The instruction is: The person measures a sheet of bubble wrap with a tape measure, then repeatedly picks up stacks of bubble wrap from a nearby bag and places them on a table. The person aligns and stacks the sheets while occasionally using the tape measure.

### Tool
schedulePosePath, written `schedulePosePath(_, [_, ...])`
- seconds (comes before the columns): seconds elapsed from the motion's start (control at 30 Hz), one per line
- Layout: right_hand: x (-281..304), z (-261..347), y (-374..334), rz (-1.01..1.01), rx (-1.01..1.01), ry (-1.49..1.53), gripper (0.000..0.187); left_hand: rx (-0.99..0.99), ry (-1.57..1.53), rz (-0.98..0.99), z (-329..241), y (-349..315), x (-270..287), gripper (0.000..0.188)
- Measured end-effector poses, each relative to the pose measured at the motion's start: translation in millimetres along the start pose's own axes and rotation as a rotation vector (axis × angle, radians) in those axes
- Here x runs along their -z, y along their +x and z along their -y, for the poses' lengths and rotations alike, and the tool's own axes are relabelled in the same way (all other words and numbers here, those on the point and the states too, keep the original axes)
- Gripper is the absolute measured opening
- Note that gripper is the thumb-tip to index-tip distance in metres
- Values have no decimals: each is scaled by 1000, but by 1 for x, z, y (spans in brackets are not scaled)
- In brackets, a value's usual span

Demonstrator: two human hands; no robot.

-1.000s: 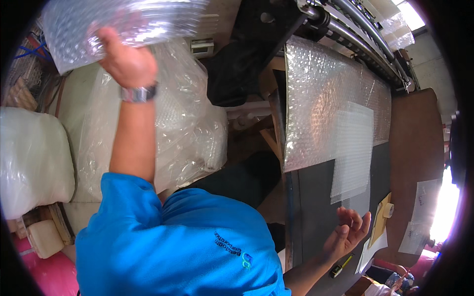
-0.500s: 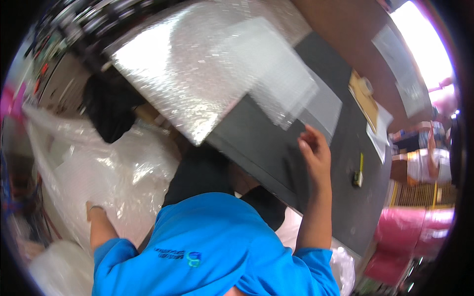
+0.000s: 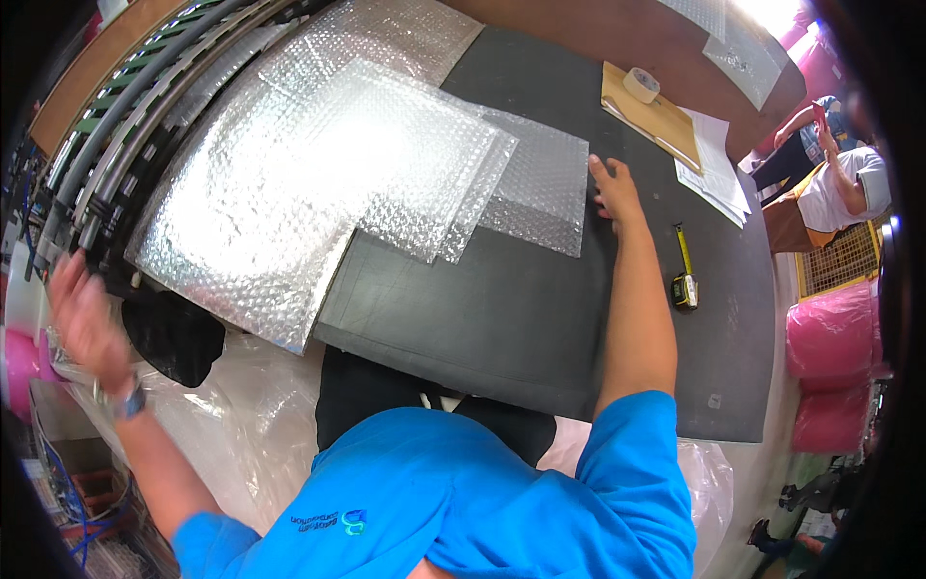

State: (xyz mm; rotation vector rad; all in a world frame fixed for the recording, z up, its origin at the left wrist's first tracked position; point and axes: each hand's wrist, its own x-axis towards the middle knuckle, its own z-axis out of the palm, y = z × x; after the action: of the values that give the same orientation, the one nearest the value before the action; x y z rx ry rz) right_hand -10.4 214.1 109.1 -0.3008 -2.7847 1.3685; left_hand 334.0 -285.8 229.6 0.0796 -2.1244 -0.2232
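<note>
My right hand (image 3: pixel 617 193) is over the dark table, its fingers apart at the right edge of a small bubble wrap sheet (image 3: pixel 545 179). I see nothing held in it. More small bubble wrap pieces (image 3: pixel 415 207) overlap to the left of that one. They lie partly on a large, shiny bubble wrap sheet (image 3: pixel 241 183) that covers the table's left part. At the far left my left hand (image 3: pixel 89 318) is raised and blurred by motion, its fingers stretched out. It is close to the rollers and holds nothing that I can see.
A machine with long rollers (image 3: pixel 101 193) borders the table's left. A tape measure (image 3: pixel 685 289), a tape roll (image 3: pixel 640 85), brown cardboard (image 3: pixel 656 116) and papers (image 3: pixel 709 174) lie on the right. Clear plastic (image 3: pixel 241 415) hangs below. Another person (image 3: pixel 839 183) stands beyond the table.
My left hand has risen from beside the clear plastic at lower left to near the rollers. My right hand has reached farther out to the small sheet's edge. The view has turned.
</note>
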Motion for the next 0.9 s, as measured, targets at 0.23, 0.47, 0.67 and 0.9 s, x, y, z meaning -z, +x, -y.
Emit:
schedulePosePath(0.23, [-23, 33, -2, 281, -154, 340, 80, 186, 182, 718, 2, 95, -267, 94])
schedulePosePath(0.47, [-64, 39, -36, 277, -152, 1003, 105, 183, 421, 1021, -127, 58, -326, 86])
schedulePosePath(0.67, [-45, 34, -67, 232, -40, 1027, 94, 261, -152, 1128, -152, 42, -278, 70])
schedulePosePath(0.9, [24, -18, -80, 238, -134, 845, 92, 79, 26, 907, -109, 79, -248, 58])
